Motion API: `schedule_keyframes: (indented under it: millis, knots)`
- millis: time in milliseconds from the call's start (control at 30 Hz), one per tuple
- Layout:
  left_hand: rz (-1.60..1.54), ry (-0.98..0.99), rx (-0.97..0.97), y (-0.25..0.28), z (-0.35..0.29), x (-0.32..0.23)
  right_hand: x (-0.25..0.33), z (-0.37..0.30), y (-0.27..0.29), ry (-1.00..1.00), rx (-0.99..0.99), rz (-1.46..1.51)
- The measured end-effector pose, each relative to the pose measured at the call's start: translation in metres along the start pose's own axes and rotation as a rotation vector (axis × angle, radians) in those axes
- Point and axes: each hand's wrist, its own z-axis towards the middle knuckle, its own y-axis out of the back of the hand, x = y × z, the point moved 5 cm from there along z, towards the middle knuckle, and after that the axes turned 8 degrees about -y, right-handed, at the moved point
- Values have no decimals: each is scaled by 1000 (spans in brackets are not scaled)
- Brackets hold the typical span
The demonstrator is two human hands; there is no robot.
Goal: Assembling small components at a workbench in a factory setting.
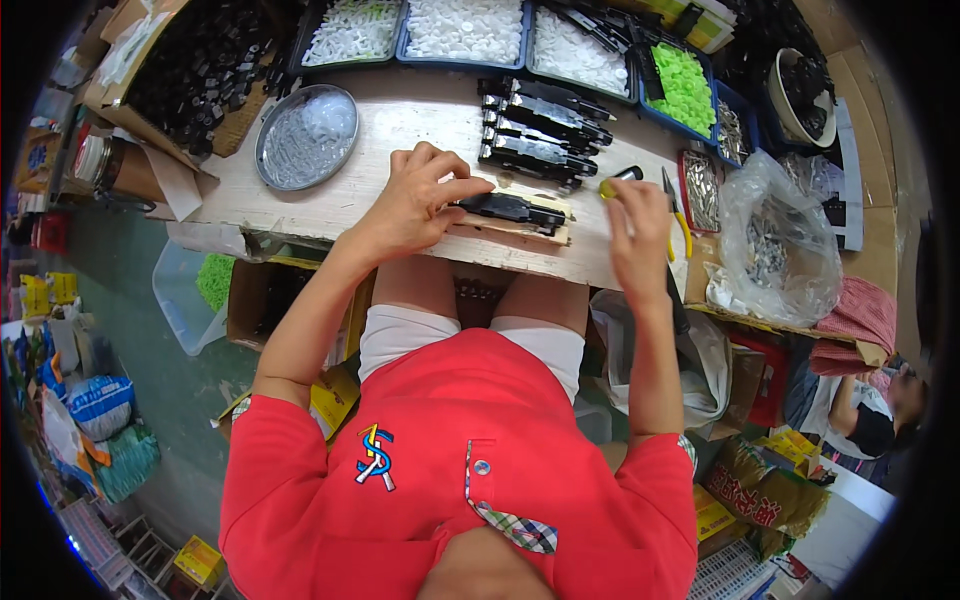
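Observation:
My left hand (424, 198) grips a long black plastic assembly (507, 209) at its left end, thumb and fingers closed on it. The assembly lies on a pale wooden block (560, 236) at the table's near edge. To the right, my right hand (640, 232) hovers with bent fingers, blurred by motion. Its fingertips are by the yellow end of a short black-handled tool (627, 174); whether they grip it is unclear. Beyond the block, several similar black assemblies (540, 125) with shiny metal parts lie in a stacked row. Yellow-handled pliers (681, 222) lie right of my right hand.
Blue trays of white parts (465, 30) and green parts (680, 88) line the far edge. A round metal dish (306, 137) and a carton of black pieces (200, 75) are left. Small metal parts in a tray (700, 190) and a plastic bag (775, 245) crowd the right.

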Motion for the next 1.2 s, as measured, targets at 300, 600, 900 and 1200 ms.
schedule_keyframes:
  millis: [300, 600, 900, 1200]
  knots:
    - [192, -225, 138, -18, 17, -21, -58, -28, 6, -128, 84, -577]
    - [213, -193, 235, -18, 18, -21, 23, -31, 18, -60, 181, 52]
    - [187, -135, 335, -17, 27, -22, 45, -25, 21, 70, 159, 14]
    - [195, -114, 403, -18, 29, -25, 50, -22, 13, 15, 271, -120]
